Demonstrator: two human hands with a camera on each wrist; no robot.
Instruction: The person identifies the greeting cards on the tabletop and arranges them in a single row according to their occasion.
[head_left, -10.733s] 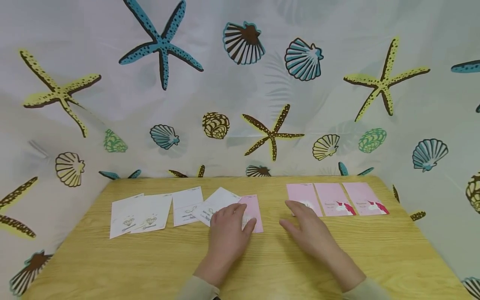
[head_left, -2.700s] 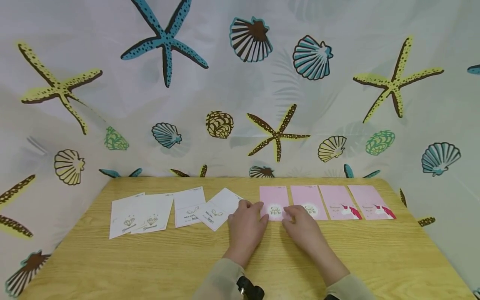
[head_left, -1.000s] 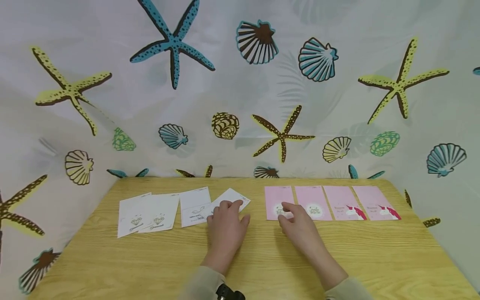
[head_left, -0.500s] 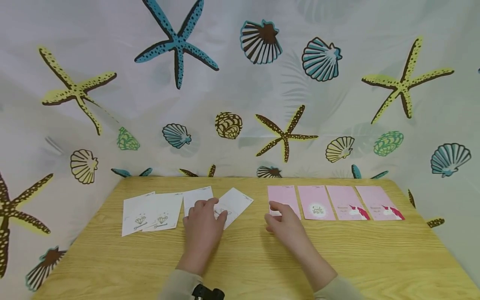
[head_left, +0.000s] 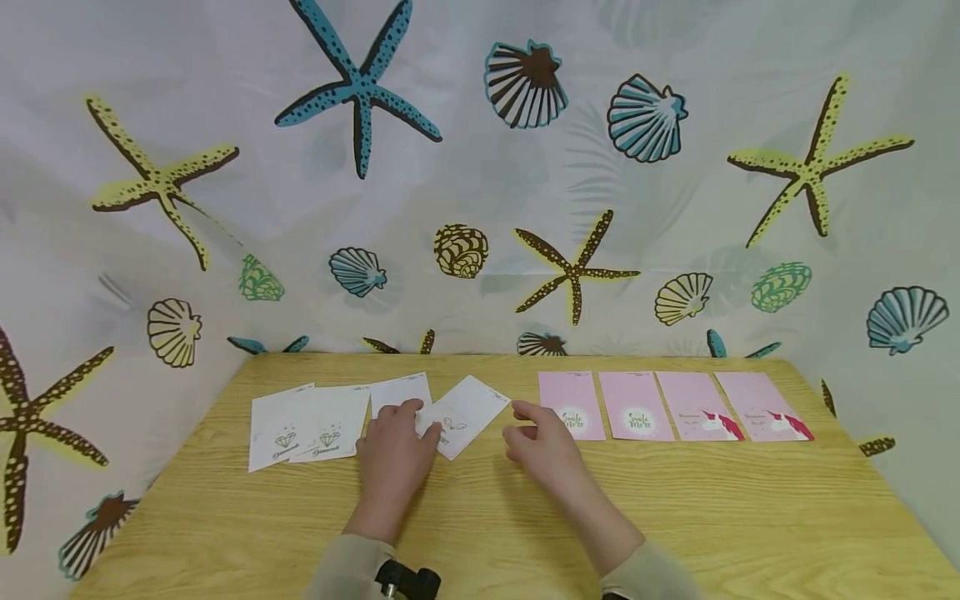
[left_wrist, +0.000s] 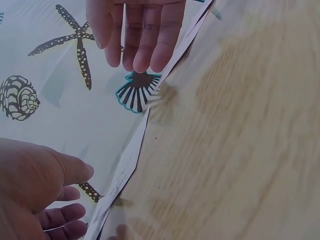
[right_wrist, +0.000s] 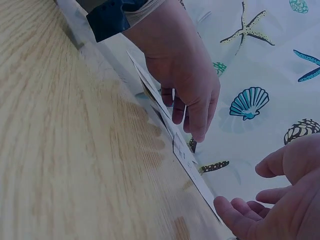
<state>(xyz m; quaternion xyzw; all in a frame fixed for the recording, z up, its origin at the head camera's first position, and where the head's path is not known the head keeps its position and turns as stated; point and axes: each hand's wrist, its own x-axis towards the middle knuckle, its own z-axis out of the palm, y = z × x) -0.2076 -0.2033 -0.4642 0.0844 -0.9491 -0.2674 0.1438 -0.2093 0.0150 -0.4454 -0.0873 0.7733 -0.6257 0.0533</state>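
Note:
My left hand (head_left: 397,467) lies over the lower part of a white card (head_left: 400,388), its thumb by a second, tilted white card (head_left: 465,412) printed with a wing motif. Loosely bent, the fingers of my right hand (head_left: 551,450) hover at the tilted card's right corner with nothing gripped. In the right wrist view, my right hand (right_wrist: 290,195) has its fingertips close to the card's end (right_wrist: 195,175); contact is unclear. To the right stand two pink "Smile More" cards, one (head_left: 570,392) beside the other (head_left: 636,396).
Two overlapping white diamond cards, one (head_left: 273,417) partly under the other (head_left: 333,408), lie at the left. Two pink unicorn cards, one (head_left: 693,400) next to the other (head_left: 757,396), end the right row. A shell-patterned curtain (head_left: 480,167) rises behind the wooden table (head_left: 480,533).
Earlier, a pink card moved from under my left hand into the right-hand row. Since then both hands have shifted left, the left onto the white cards, the right off the pink ones.

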